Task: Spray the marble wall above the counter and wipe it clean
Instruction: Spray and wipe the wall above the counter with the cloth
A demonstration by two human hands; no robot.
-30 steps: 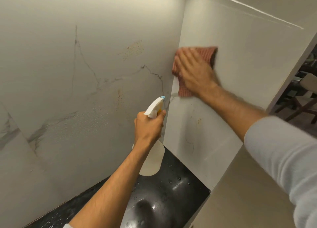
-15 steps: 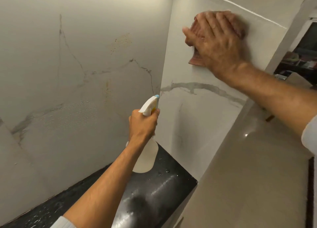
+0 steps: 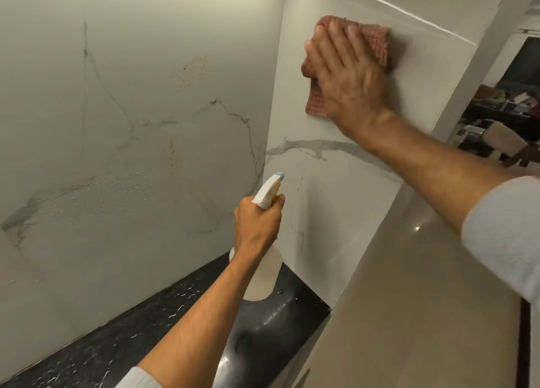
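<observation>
The white marble wall (image 3: 140, 101) with grey veins meets a side marble panel (image 3: 330, 189) at an inside corner. Spray droplets and yellowish spots show on the left wall. My right hand (image 3: 347, 78) lies flat on a reddish-pink cloth (image 3: 377, 41), pressing it high against the side panel. My left hand (image 3: 258, 224) grips the neck of a white spray bottle (image 3: 263, 276), its nozzle pointing up toward the corner. The bottle hangs above the black counter (image 3: 125, 338).
The glossy black counter runs along the wall's base and ends at a beige panel (image 3: 409, 300) on the right. Beyond the panel's edge, at far right, a darker room (image 3: 508, 116) with furniture and clutter is visible.
My right hand first moved the cloth up the side panel, and has since come down slightly and to the right. My left hand keeps the bottle in much the same place.
</observation>
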